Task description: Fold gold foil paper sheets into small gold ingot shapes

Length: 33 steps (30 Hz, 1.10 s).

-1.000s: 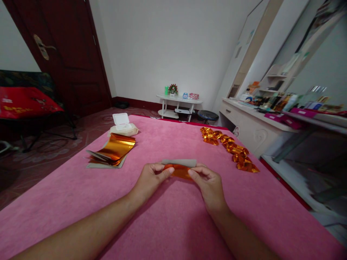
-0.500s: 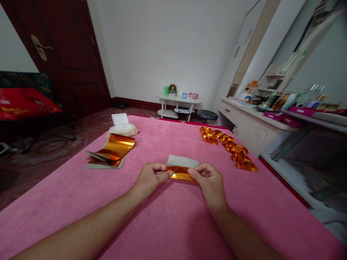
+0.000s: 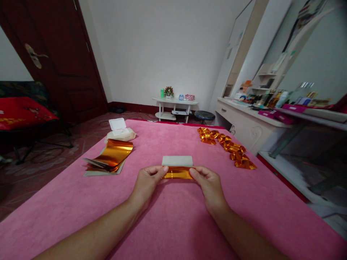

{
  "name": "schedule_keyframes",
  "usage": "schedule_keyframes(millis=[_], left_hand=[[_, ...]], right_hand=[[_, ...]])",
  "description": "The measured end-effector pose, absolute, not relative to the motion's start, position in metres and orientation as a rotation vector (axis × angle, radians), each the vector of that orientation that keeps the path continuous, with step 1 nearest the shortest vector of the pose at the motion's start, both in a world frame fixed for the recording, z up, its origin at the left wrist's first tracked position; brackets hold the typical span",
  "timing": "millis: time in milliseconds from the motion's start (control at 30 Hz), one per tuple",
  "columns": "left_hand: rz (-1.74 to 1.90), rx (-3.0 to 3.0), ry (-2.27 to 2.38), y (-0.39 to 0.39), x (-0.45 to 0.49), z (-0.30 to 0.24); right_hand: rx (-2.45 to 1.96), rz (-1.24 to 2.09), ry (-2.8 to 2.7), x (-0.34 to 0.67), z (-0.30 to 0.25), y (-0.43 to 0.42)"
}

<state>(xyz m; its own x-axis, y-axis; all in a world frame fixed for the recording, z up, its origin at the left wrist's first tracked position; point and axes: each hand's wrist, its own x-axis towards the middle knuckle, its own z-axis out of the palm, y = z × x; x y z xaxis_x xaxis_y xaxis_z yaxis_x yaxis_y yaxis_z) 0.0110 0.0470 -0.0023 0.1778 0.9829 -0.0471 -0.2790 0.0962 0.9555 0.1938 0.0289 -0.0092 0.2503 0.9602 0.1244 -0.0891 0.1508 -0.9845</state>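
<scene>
A sheet of gold foil paper (image 3: 177, 173) is stretched between my hands, its near part rolled or folded over with the gold side out. The pale backing of its far part shows beyond the fold. My left hand (image 3: 148, 180) pinches the left end, thumb on top. At the right end, my right hand (image 3: 208, 182) grips it the same way, fingers curled beneath. To the left lies a stack of gold foil sheets (image 3: 114, 155), their edges curling. Several folded gold foil pieces (image 3: 233, 147) sit in a row on the right.
A wet-wipe pack (image 3: 121, 134) with its white lid raised stands behind the stack. The pink cloth (image 3: 162, 224) covers the work surface. Beyond its far edge are a small white table (image 3: 175, 101) and a round stool (image 3: 204, 115). A cluttered dresser (image 3: 249, 126) stands at right.
My hands have spread slightly apart along the foil paper, and more of the gold strip shows between them. The fold looks straighter and flatter. The view has shifted a little.
</scene>
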Motion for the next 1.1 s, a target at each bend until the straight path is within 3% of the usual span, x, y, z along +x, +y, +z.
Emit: schedule_keyframes(millis=[600, 900, 1100], left_hand=[[1.188, 0.932, 0.798, 0.0498, 0.0135, -0.0040], [1.223, 1.072, 0.994, 0.0490, 0.0140, -0.0039], [1.221, 1.124, 1.008, 0.0459, 0.0154, -0.0004]], right_hand=[[-1.037, 1.027, -1.118, 0.1936, -0.0109, 0.0277], [-1.137, 0.647, -1.084, 0.1923, -0.0074, 0.0274], [-1.039, 0.878, -0.956, 0.1903, -0.0045, 0.0270]])
